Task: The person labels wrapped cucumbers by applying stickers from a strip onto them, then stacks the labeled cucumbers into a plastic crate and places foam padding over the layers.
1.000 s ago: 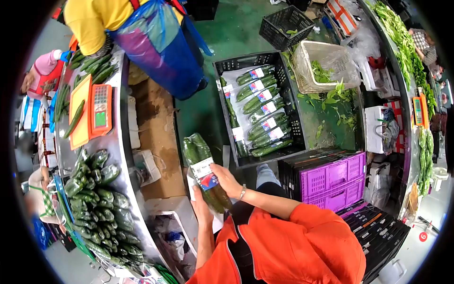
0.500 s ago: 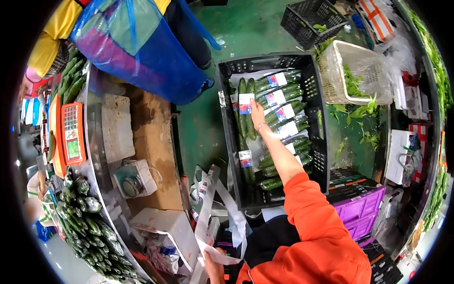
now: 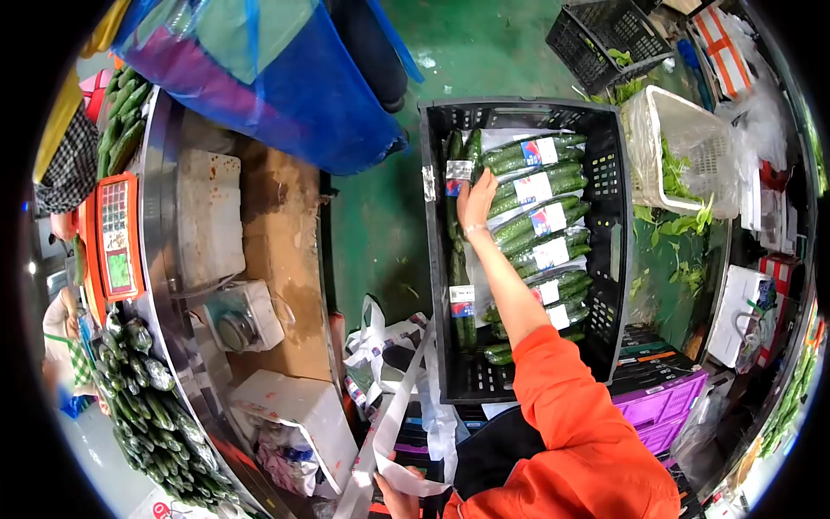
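My right hand [image 3: 477,204] reaches into a black plastic crate [image 3: 437,259]. Its fingers are close together over the right side of a labelled cucumber pack [image 3: 473,149] at the crate's upper left; they hide the pack's lower part. Another cucumber pack [image 3: 464,324] lies below it along the left wall. To the right, several labelled cucumber packs [image 3: 546,222] lie in a column, slightly slanted, on whitish lining. Low in view, my left hand [image 3: 398,499] is closed around a white strap [image 3: 393,432], its fingers partly hidden.
A whitish basket [image 3: 644,164] with leafy greens and a black crate [image 3: 596,60] stand beyond. Purple crates [image 3: 661,411] are at right. On the left are a counter with an orange scale [image 3: 118,233] and piled cucumbers [image 3: 156,415]. A person in a blue plastic apron [image 3: 320,112] stands ahead.
The cucumber pack in my right hand has gone down into the crate's upper left. My view has shifted, so the crate appears farther right. My left hand stays on the strap.
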`<action>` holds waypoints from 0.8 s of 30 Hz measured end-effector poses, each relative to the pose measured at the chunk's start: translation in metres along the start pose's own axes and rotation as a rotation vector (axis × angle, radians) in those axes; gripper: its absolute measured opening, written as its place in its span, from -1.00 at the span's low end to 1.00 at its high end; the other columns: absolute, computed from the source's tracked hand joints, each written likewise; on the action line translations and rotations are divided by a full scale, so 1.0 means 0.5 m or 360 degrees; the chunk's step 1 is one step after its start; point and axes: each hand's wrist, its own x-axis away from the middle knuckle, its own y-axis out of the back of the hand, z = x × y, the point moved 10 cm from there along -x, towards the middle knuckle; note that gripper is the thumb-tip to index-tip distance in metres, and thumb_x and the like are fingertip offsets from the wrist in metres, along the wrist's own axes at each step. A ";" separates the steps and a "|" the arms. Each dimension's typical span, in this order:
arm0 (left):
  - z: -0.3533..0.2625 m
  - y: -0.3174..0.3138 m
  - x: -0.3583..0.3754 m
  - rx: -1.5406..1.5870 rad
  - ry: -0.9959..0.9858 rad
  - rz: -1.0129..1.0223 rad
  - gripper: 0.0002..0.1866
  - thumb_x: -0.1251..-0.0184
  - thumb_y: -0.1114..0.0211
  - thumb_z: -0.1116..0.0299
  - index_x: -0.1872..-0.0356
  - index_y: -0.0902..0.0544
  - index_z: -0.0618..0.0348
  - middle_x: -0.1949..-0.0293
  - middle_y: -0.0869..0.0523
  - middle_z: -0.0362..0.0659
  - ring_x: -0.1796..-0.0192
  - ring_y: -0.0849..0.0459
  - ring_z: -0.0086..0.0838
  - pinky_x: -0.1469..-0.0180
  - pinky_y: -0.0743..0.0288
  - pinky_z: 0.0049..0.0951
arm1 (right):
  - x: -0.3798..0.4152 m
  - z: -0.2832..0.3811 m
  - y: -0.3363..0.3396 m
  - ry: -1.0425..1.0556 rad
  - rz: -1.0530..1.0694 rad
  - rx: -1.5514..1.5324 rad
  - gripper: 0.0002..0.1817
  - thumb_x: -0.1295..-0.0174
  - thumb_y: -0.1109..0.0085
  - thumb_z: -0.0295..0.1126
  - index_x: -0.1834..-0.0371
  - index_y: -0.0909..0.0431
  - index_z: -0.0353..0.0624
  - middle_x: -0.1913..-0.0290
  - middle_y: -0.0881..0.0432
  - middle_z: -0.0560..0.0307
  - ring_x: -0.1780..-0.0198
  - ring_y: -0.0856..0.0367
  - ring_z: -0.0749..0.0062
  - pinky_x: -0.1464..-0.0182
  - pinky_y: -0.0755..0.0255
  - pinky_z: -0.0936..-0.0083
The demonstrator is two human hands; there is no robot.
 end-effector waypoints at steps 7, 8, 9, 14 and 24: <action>-0.107 -0.055 0.040 0.0010 -0.0383 -0.0073 -0.56 -0.33 0.08 0.14 -0.09 -0.31 0.25 0.36 -0.55 -0.07 0.34 -0.53 -0.33 0.13 -0.43 -0.23 | 0.066 0.064 -0.019 0.0599 0.0560 0.0349 -0.46 -0.07 -0.01 -0.50 -0.16 -0.18 -0.44 -0.23 -0.19 -0.26 -0.25 -0.17 -0.11 -0.24 -0.11 0.22; -0.123 -0.059 0.043 0.0048 -0.0413 0.0120 -0.58 -0.32 0.06 0.16 -0.07 -0.33 0.24 0.29 -0.55 -0.05 0.28 -0.54 -0.30 0.09 -0.42 -0.19 | 0.050 0.073 0.008 0.0640 0.0375 0.0379 -0.50 -0.08 -0.02 -0.51 -0.13 -0.23 -0.43 -0.19 -0.26 -0.24 -0.23 -0.21 -0.08 -0.22 -0.13 0.24; -0.152 -0.077 0.060 0.0096 -0.0450 0.0289 -0.60 -0.31 0.05 0.18 -0.06 -0.34 0.23 0.22 -0.54 -0.02 0.22 -0.55 -0.28 0.05 -0.42 -0.16 | 0.051 0.101 0.038 0.0685 0.0213 0.0398 -0.54 -0.09 -0.02 -0.52 -0.10 -0.28 -0.42 -0.15 -0.32 -0.21 -0.21 -0.25 -0.05 -0.21 -0.15 0.25; -0.278 -0.118 0.096 -0.0125 -0.0600 0.0280 -0.62 -0.28 -0.05 0.31 0.00 -0.40 0.42 0.12 -0.57 0.09 0.14 -0.60 -0.19 0.07 -0.48 -0.21 | 0.272 0.599 0.257 0.0467 0.1455 -0.1152 -0.67 0.01 -0.17 -0.56 0.10 -0.49 -0.23 0.12 -0.51 0.11 0.15 -0.52 0.48 0.18 -0.40 0.65; -0.487 -0.109 0.276 -0.0522 -0.1052 0.0640 -0.62 -0.19 0.01 0.55 -0.07 -0.36 0.32 0.14 -0.56 -0.18 0.10 -0.53 -0.55 0.02 -0.40 -0.51 | 0.779 1.005 0.414 0.2252 0.1920 -0.0853 -0.60 0.20 -0.30 -0.31 0.21 -0.52 -0.12 0.23 -0.50 0.16 0.17 -0.43 0.26 0.14 -0.32 0.41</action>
